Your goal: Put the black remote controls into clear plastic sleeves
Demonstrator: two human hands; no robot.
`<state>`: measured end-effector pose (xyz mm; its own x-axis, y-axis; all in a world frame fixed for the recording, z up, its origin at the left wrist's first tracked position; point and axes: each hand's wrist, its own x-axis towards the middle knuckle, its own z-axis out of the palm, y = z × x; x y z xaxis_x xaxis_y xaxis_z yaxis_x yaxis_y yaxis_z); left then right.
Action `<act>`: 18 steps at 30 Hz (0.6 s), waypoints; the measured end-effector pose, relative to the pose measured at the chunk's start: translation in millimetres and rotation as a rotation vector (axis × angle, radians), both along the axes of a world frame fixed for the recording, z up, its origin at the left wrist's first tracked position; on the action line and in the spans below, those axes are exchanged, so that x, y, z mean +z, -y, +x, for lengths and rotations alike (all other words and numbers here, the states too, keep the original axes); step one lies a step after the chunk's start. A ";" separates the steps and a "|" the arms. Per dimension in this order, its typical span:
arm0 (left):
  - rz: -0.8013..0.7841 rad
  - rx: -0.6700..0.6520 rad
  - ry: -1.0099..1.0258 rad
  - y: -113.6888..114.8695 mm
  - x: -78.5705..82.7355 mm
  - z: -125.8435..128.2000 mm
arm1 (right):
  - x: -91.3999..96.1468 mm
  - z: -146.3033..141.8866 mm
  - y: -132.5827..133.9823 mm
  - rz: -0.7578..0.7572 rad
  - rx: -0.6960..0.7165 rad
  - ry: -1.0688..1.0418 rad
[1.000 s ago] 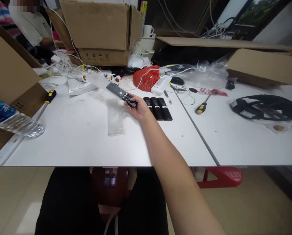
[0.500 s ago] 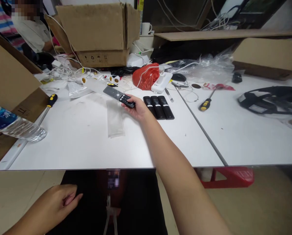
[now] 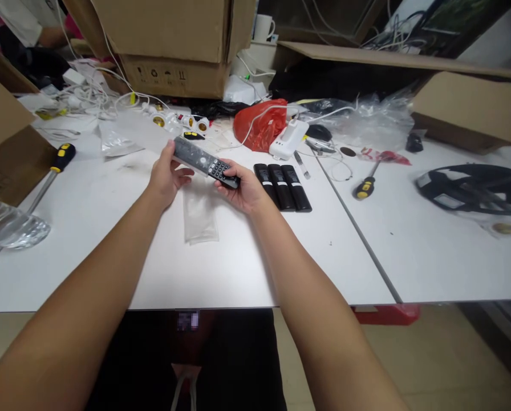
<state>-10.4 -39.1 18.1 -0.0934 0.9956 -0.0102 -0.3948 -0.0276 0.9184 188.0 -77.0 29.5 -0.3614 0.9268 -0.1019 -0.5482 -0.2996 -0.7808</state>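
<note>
A black remote control (image 3: 198,160) is held above the table, tilted, with its keypad facing up. A clear plastic sleeve (image 3: 142,132) covers its far end and trails off to the left. My right hand (image 3: 244,188) grips the keypad end, thumb on the buttons. At the sleeved end, my left hand (image 3: 167,177) pinches the sleeve against the remote's edge; its other fingers are partly hidden. More flat clear sleeves (image 3: 199,220) lie on the table below. Beside my right hand, three black remotes (image 3: 283,187) lie side by side, face down, each with a white label.
Screwdrivers lie at left (image 3: 52,177) and right (image 3: 365,187). A water bottle (image 3: 13,222) lies at the left edge. Behind are a red plastic bag (image 3: 259,125), a white power strip (image 3: 288,140), tangled cables and a large cardboard box (image 3: 174,74). A black coil (image 3: 473,188) lies at right.
My left hand has risen from my lap to the sleeved end of the remote. My right hand keeps its hold on the remote. The view has shifted slightly.
</note>
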 end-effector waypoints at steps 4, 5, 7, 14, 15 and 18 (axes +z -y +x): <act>0.031 0.032 0.061 -1.3 -8.4 -9.9 | -3.7 -3.7 1.3 -0.017 0.007 0.026; 0.044 0.045 0.079 -1.7 -7.8 -11.8 | -3.9 -4.3 1.9 -0.014 0.012 0.021; 0.074 0.070 0.120 -4.5 -6.0 -13.5 | -3.7 -5.3 3.1 -0.013 0.017 0.008; 0.059 0.059 0.147 -13.7 -10.1 -10.4 | -4.7 -10.0 2.0 -0.074 -0.077 -0.060; 0.055 0.058 0.154 -14.1 -11.1 -10.0 | -5.3 -10.4 1.4 -0.075 -0.088 -0.073; 0.042 0.057 0.176 -14.7 -13.0 -7.7 | -6.8 -10.6 0.1 -0.073 -0.108 -0.098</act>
<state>-18.1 -24.4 5.1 -0.1498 0.9887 0.0101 -0.5458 -0.0912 0.8330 177.4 -77.1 22.6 -0.2715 0.9522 -0.1398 -0.6525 -0.2889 -0.7005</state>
